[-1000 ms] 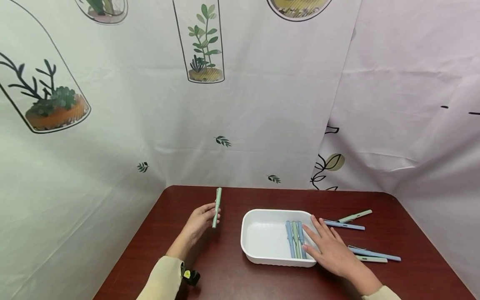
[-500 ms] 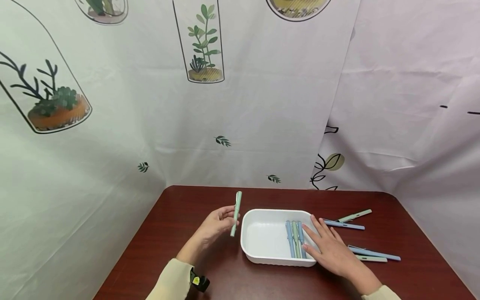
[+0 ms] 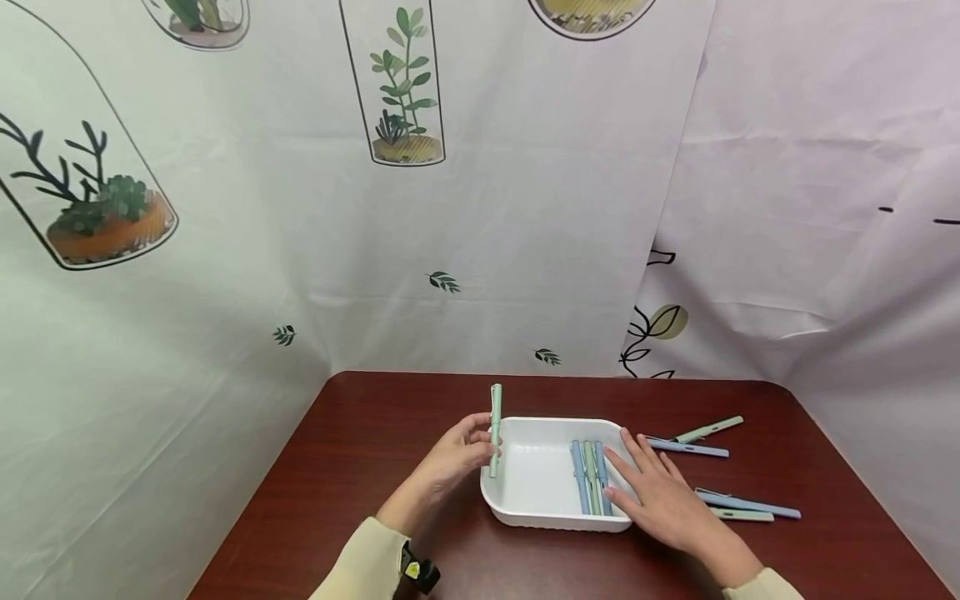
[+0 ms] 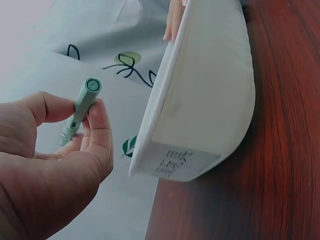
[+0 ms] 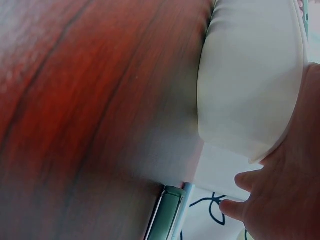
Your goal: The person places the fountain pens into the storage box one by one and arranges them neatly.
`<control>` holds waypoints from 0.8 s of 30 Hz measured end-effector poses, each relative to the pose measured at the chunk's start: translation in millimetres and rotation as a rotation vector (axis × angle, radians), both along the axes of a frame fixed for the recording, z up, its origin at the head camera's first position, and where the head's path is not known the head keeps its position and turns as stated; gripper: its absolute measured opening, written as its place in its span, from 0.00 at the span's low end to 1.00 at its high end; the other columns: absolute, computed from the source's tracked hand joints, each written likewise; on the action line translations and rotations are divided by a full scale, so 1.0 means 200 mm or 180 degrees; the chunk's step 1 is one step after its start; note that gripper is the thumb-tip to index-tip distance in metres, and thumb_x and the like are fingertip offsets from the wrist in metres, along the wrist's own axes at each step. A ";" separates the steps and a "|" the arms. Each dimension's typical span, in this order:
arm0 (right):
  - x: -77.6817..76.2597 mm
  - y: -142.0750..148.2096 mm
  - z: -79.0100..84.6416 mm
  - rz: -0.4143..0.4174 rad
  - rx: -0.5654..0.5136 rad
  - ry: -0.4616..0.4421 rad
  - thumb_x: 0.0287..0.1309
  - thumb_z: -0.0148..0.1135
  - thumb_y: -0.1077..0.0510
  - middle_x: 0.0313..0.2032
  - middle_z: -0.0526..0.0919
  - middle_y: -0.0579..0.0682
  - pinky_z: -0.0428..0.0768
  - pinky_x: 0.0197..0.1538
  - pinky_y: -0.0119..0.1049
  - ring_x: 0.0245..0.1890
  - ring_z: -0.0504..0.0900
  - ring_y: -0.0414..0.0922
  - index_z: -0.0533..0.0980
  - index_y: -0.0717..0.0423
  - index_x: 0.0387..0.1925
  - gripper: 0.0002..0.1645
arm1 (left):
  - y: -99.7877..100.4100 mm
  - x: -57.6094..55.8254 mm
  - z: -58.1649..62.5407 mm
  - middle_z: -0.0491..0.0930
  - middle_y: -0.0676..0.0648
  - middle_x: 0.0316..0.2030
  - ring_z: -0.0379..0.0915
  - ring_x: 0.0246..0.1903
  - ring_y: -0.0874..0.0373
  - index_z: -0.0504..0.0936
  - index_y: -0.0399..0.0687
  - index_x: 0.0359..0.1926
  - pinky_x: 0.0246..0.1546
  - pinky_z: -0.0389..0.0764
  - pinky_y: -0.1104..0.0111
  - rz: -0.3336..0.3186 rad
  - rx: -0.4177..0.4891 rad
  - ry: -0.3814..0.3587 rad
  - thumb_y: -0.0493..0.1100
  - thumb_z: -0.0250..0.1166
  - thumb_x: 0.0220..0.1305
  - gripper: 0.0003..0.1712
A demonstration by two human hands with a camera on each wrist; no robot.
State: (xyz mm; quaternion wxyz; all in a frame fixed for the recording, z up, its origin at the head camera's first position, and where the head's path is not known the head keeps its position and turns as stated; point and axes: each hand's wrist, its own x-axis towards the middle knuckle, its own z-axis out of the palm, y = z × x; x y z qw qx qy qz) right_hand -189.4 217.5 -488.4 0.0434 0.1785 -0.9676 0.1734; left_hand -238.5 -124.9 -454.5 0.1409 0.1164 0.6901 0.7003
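A light green pen [image 3: 496, 417] stands nearly upright in my left hand [image 3: 450, 457], which pinches it between thumb and fingers. In the head view it overlaps the left rim of a white tray [image 3: 528, 487]. The left wrist view shows the end of the pen [image 4: 93, 85] beside the tray's outer wall [image 4: 210, 85]. My right hand [image 3: 663, 500] lies with spread fingers over the tray's right rim. Inside the tray, near those fingers, a blue pen [image 3: 580, 479], a green pen [image 3: 592, 475] and another blue pen [image 3: 602, 471] lie side by side.
Right of the tray, a green pen [image 3: 708, 429] and a blue pen [image 3: 686, 448] cross on the dark red table [image 3: 360, 417]. Nearer, another blue pen [image 3: 753, 504] lies against a green one [image 3: 742, 516]. A printed white curtain [image 3: 510, 250] hangs behind the table.
My left hand has moved right with the green pen, from the table's left side to the tray's left rim. The right hand stays at the tray's right rim.
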 end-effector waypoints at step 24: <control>0.00 0.00 0.00 -0.0004 -0.0014 -0.0008 0.69 0.51 0.30 0.79 0.52 0.58 0.54 0.70 0.70 0.77 0.52 0.64 0.65 0.46 0.75 0.42 | 0.19 0.05 0.00 0.78 0.43 0.43 0.80 0.34 0.58 0.65 0.29 0.66 0.26 0.85 0.66 -0.0244 0.0130 -0.0380 0.29 0.59 0.57 0.33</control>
